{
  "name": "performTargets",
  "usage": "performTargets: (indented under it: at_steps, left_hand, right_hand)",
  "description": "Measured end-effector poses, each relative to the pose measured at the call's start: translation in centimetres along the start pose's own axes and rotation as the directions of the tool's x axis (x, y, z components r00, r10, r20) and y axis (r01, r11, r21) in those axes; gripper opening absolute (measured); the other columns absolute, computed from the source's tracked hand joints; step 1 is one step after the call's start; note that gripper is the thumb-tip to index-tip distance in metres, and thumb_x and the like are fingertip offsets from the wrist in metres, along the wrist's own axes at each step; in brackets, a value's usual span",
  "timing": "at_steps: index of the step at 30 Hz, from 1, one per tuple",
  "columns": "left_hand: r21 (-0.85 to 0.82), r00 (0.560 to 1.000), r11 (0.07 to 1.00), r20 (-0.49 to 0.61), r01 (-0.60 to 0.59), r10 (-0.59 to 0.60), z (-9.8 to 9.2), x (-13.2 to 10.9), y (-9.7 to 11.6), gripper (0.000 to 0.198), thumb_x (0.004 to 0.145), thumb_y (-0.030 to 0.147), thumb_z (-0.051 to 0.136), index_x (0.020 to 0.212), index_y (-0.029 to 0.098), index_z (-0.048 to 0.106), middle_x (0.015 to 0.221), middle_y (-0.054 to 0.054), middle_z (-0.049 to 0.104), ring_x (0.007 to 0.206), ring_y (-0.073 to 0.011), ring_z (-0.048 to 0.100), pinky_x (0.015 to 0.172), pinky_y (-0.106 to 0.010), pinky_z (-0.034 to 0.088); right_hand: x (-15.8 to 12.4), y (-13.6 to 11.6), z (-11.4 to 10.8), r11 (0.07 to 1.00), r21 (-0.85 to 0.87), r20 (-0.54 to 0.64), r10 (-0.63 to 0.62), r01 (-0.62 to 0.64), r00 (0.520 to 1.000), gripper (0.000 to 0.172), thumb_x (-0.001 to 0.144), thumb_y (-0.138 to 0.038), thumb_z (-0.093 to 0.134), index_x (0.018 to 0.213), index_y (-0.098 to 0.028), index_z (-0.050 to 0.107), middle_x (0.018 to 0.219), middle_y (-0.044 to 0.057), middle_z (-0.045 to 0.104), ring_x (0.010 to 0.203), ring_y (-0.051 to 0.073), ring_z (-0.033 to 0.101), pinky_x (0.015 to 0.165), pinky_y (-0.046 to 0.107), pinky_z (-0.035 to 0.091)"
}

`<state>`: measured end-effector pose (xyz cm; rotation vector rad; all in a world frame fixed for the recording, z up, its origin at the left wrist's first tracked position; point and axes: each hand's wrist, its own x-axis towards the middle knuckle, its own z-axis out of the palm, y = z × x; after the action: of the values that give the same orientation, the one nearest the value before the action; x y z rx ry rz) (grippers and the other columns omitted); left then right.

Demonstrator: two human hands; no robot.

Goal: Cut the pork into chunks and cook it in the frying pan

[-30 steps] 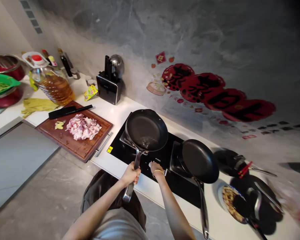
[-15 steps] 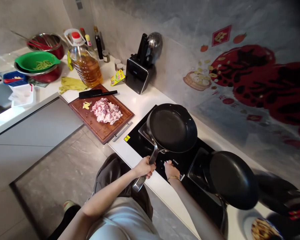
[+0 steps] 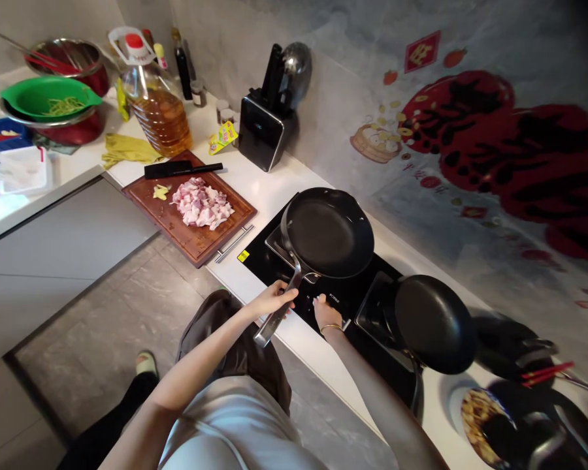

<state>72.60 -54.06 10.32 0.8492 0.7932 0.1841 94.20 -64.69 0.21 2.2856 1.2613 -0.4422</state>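
Left hand [image 3: 273, 300] fingers wrapped on the handle [image 3: 268, 328] of the frying pan [image 3: 330, 232] — pan on cooktop [image 3: 263, 264], handle axis pointing back at the body; right hand [image 3: 326, 307] empty, fingertips down on the control strip — left nearer.

Black pan [image 3: 329, 230], green bowl [image 3: 25, 96], brown board [image 3: 195, 240], pink meat [image 3: 200, 203]

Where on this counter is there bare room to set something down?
Bare white counter lies between the cutting board, the knife block and the cooktop; a narrow strip runs behind the held pan and second pan along the wall. Crowded: the left end with bowls and oil bottle, the right end with dark pots, chopsticks and a plate of food.
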Motion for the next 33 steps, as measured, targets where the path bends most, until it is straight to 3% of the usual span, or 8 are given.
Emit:
performTargets:
  at_steps: [7, 18, 22, 26, 27, 29, 31, 33]
  left_hand:
    - [-0.077, 0.964, 0.990, -0.250, -0.115, 0.092, -2.9, -3.1, -1.0, 0.049, 0.077, 0.060, 0.057, 0.095, 0.015, 0.053, 0.088, -0.006, 0.062, 0.075, -0.0129, 0.061, 0.070, -0.026, 0.047]
    - [0.194, 0.987, 0.968, 0.033, -0.162, 0.158, -5.2, -5.5, -3.5, 0.049, 0.082, 0.059, 0.048, 0.095, 0.014, 0.060, 0.080, -0.003, 0.062, 0.067, -0.0116, 0.057, 0.066, -0.023, 0.045]
    - [0.287, 0.981, 0.938, 0.026, -0.194, 0.194, -9.2, -7.3, -1.7, 0.040, 0.084, 0.053, 0.048, 0.092, 0.016, 0.060, 0.084, -0.004, 0.064, 0.071, -0.0125, 0.058, 0.069, -0.022, 0.045]
    - [0.357, 0.971, 0.908, -0.011, -0.218, 0.238, -15.2, -9.3, 0.9, 0.029, 0.086, 0.042, 0.047, 0.090, 0.016, 0.059, 0.082, -0.004, 0.064, 0.073, -0.0140, 0.058, 0.069, -0.022, 0.045]
    - [0.358, 0.969, 0.908, -0.031, -0.217, 0.244, -16.7, -9.5, 1.4, 0.027, 0.087, 0.040, 0.046, 0.090, 0.016, 0.059, 0.082, -0.004, 0.064, 0.074, -0.0143, 0.058, 0.070, -0.022, 0.045]
    - [0.366, 0.964, 0.907, -0.082, -0.208, 0.255, -19.3, -9.9, 2.3, 0.026, 0.087, 0.038, 0.045, 0.091, 0.017, 0.059, 0.082, -0.003, 0.064, 0.076, -0.0151, 0.058, 0.072, -0.023, 0.045]
    - [0.396, 0.958, 0.899, -0.128, -0.188, 0.256, -21.3, -10.0, 3.1, 0.024, 0.086, 0.038, 0.046, 0.093, 0.018, 0.059, 0.084, -0.003, 0.065, 0.079, -0.0163, 0.059, 0.076, -0.025, 0.045]
    - [0.427, 0.956, 0.887, -0.145, -0.173, 0.257, -22.8, -10.3, 3.9, 0.023, 0.086, 0.036, 0.047, 0.094, 0.019, 0.059, 0.087, -0.004, 0.065, 0.082, -0.0178, 0.059, 0.080, -0.027, 0.045]
  right_hand:
    - [0.2, -0.3, 0.4, 1.000, 0.000, -0.021, -0.005, 0.005, 1.000, 0.033, 0.099, -0.038, 0.026, 0.113, -0.013, 0.043, 0.086, 0.013, 0.069, 0.081, 0.024, 0.070, 0.070, 0.034, 0.050]
    - [-1.1, -2.3, -1.7, 0.920, 0.296, 0.084, 0.242, -0.256, 0.967, 0.039, 0.096, -0.042, 0.029, 0.113, -0.010, 0.045, 0.088, 0.020, 0.068, 0.088, 0.030, 0.069, 0.078, 0.043, 0.048]
    - [-2.4, -3.2, -4.3, 0.852, 0.367, 0.042, 0.385, -0.373, 0.922, 0.040, 0.093, -0.042, 0.033, 0.106, -0.009, 0.049, 0.083, 0.020, 0.068, 0.080, 0.030, 0.069, 0.068, 0.038, 0.050]
    - [-6.3, -3.9, -9.0, 0.770, 0.437, -0.119, 0.563, -0.466, 0.818, 0.039, 0.092, -0.037, 0.029, 0.111, -0.008, 0.047, 0.091, 0.023, 0.064, 0.085, 0.032, 0.066, 0.067, 0.041, 0.050]
    - [-7.6, -4.7, -10.5, 0.754, 0.493, -0.199, 0.583, -0.434, 0.787, 0.039, 0.091, -0.038, 0.030, 0.113, -0.010, 0.047, 0.090, 0.019, 0.063, 0.084, 0.030, 0.065, 0.068, 0.040, 0.050]
    - [-10.2, -8.0, -13.5, 0.661, 0.743, -0.426, 0.589, -0.106, 0.686, 0.039, 0.088, -0.044, 0.041, 0.111, -0.014, 0.049, 0.082, 0.008, 0.060, 0.074, 0.025, 0.063, 0.064, 0.036, 0.051]
    - [-12.6, -13.8, -16.3, 0.579, 0.772, -0.573, 0.453, 0.263, 0.682, 0.041, 0.084, -0.047, 0.052, 0.112, -0.017, 0.051, 0.087, 0.005, 0.058, 0.077, 0.020, 0.061, 0.070, 0.035, 0.051]
    - [-14.3, -21.2, -18.7, 0.538, 0.685, -0.659, 0.170, 0.491, 0.733, 0.041, 0.081, -0.045, 0.059, 0.112, -0.019, 0.053, 0.105, 0.009, 0.058, 0.095, 0.022, 0.060, 0.083, 0.039, 0.050]
